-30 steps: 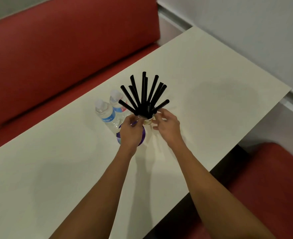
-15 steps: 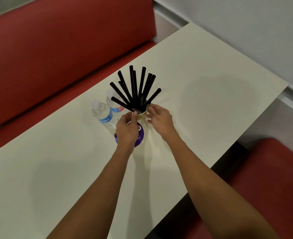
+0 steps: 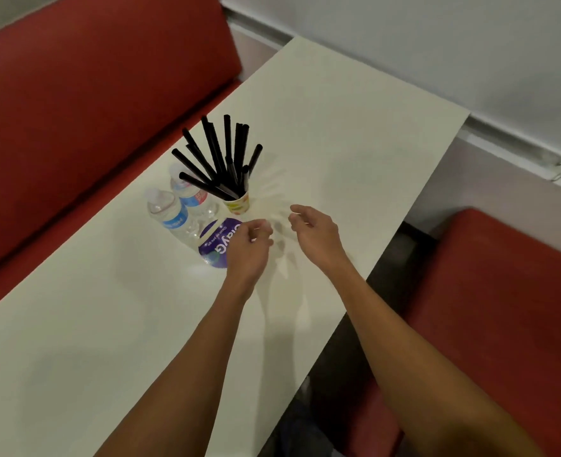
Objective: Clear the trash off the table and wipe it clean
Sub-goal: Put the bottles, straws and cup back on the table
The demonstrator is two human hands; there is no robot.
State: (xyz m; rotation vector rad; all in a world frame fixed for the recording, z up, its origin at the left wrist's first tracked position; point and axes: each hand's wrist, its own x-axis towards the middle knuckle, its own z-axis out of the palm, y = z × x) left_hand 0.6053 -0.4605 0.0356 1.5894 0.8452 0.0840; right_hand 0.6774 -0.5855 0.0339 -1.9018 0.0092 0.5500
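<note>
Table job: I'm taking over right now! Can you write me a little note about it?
Left hand: fingers curled, at the purple wipes pack; can't tell if it holds anything.
Right hand: relaxed, empty, beside it.
On the table: cup of black straws, two water bottles.
Done: nothing visibly cleared.
Left: clear trash, wipe table.

I saw both hands let go of the paper cup (image 3: 237, 204). A second before, they had been pinching it at the rim, under the black straws (image 3: 223, 159). The left hand (image 3: 247, 245) and right hand (image 3: 315, 232) drew back toward me, loosely curled and holding nothing. The left ended over the purple packet (image 3: 214, 247). The cup was left standing free.
</note>
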